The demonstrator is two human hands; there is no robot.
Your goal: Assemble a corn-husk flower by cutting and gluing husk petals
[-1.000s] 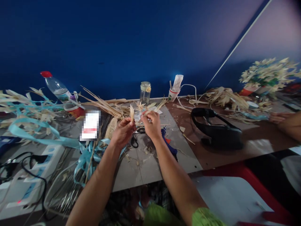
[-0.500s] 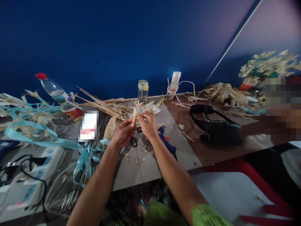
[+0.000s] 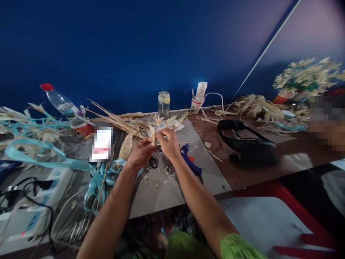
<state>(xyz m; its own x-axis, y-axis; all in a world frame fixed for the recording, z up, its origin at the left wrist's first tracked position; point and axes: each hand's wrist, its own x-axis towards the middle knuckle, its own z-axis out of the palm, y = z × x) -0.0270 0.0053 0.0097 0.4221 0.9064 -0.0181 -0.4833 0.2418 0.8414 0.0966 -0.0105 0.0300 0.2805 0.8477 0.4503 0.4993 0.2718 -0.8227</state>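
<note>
Over the grey board, my left hand (image 3: 142, 151) pinches the lower end of a pale dried corn husk piece (image 3: 152, 133), which points upward from the fingertips. My right hand (image 3: 169, 143) meets it from the other side, its thumb and fingers closed at the husk's edge. Behind them lie more husk petals (image 3: 161, 121), partly hidden by the fingers. A blue glue gun (image 3: 190, 162) with an orange part rests right of my right wrist. Below my hands shows a black loop (image 3: 153, 162), possibly a scissors handle.
Long husk strips (image 3: 118, 122) spread at the back left, near a red-capped bottle (image 3: 60, 100). A clear cup (image 3: 164, 104) stands by the wall. Light-blue ribbon (image 3: 99, 180) and a power strip (image 3: 43, 201) fill the left. To the right are a black strapped object (image 3: 246, 144) and a person.
The husk piece's tip has shifted slightly left and looks more spread. Both hands stay nearly in place. The person at the right edge has moved a little further right.
</note>
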